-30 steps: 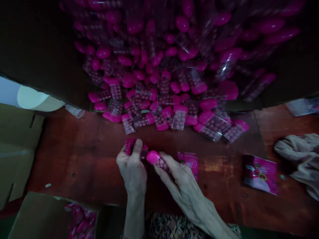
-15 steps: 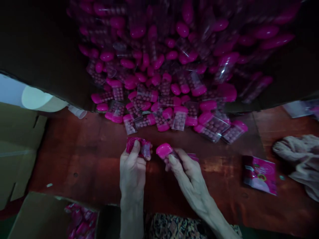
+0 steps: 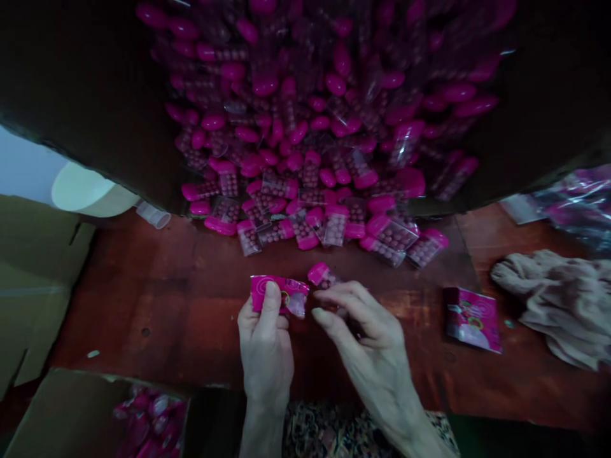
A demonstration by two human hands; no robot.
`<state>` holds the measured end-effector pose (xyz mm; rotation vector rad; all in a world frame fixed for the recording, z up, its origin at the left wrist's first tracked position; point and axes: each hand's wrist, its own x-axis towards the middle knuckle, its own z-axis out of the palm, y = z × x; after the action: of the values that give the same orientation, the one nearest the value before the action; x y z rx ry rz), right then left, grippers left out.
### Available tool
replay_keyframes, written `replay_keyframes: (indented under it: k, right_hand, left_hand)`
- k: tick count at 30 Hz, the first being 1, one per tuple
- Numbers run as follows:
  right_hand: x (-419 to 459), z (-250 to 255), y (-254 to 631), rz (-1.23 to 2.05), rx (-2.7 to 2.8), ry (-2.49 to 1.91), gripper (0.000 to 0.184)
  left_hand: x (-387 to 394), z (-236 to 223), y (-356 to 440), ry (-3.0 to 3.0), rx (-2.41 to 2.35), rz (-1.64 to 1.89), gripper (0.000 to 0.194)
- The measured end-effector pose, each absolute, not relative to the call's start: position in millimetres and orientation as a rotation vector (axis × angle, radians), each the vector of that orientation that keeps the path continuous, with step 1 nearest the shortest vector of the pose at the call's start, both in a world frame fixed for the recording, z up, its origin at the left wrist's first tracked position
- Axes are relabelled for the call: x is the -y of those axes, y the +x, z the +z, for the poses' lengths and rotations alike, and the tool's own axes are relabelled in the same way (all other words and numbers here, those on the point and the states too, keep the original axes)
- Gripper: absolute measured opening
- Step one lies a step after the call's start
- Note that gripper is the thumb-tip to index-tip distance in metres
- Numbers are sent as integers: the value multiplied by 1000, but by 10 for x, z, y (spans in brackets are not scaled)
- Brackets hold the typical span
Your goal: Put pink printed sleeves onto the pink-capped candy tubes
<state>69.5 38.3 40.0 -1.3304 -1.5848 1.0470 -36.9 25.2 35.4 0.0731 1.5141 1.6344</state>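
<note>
My left hand pinches a bright pink printed packet between thumb and fingers. Its right end looks crinkled and partly see-through. My right hand is beside that end, thumb and forefinger apart with nothing visible between them. Just beyond these fingers is a small clear container of round pellets with a pink cap. Its lower part is hidden, and whether the hidden fingers touch it is unclear. A large heap of similar pink-capped containers spills onto the table ahead of both hands.
Dark carton walls flank the heap on the reddish wooden table. A pink printed packet and crumpled cloth lie right, near shiny plastic wrapping. At left are a pale bowl and a box holding pink items.
My right hand no longer pinches the pink-capped container between thumb and forefinger; the two are now apart. My left hand's packet has moved right and turned flatter to view. The camera view has shifted.
</note>
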Motion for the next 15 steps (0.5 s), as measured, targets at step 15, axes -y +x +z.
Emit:
replay_keyframes:
  k: [15]
  right_hand:
    - [-166, 359, 603, 1123, 1529, -1052, 17]
  left_hand:
    - [-71, 465, -292, 230, -1462, 1726, 21]
